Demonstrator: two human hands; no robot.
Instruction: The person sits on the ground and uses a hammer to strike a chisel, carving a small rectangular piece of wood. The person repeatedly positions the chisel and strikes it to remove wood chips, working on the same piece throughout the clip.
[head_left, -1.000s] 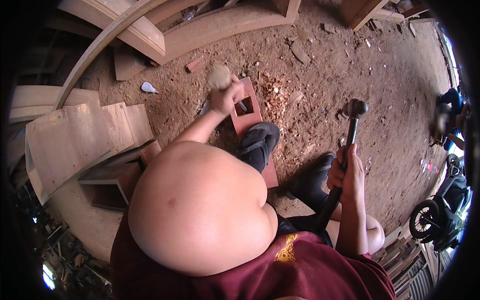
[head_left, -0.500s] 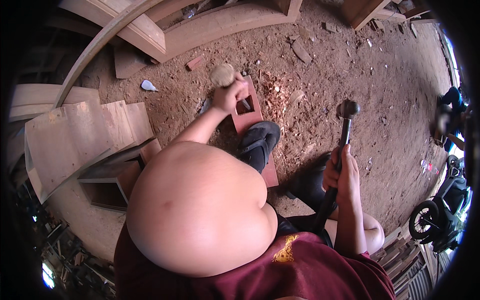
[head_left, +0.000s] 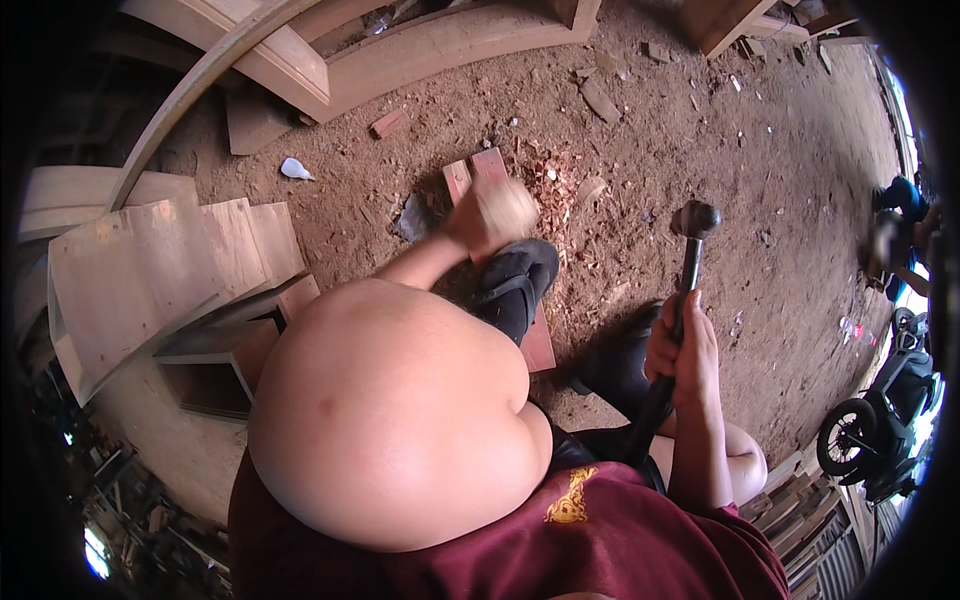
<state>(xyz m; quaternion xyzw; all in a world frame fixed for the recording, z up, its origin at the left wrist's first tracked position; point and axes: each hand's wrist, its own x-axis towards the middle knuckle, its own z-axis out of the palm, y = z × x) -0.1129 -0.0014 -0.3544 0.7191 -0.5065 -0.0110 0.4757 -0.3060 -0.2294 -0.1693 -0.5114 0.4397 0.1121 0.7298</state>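
Observation:
My left hand, blurred, is closed round a tool with a thick pale wooden handle, over a reddish wooden board; its blade and the board's cut-out are hidden under the hand. A dark sandalled foot rests on the board just below that hand. At the right, my right hand grips the long dark handle of a hammer, whose rounded metal head points away from me. Curled wood shavings lie on the dirt beside the board.
Curved wooden frames line the far edge; plywood pieces and an open box stand at left. A white squeeze bottle lies on the dirt. At right are a motorbike and a person in blue, partly visible.
My left hand and its tool have moved down and rightward along the board, covering the cut-out that showed earlier. My right hand and the hammer have stayed almost still.

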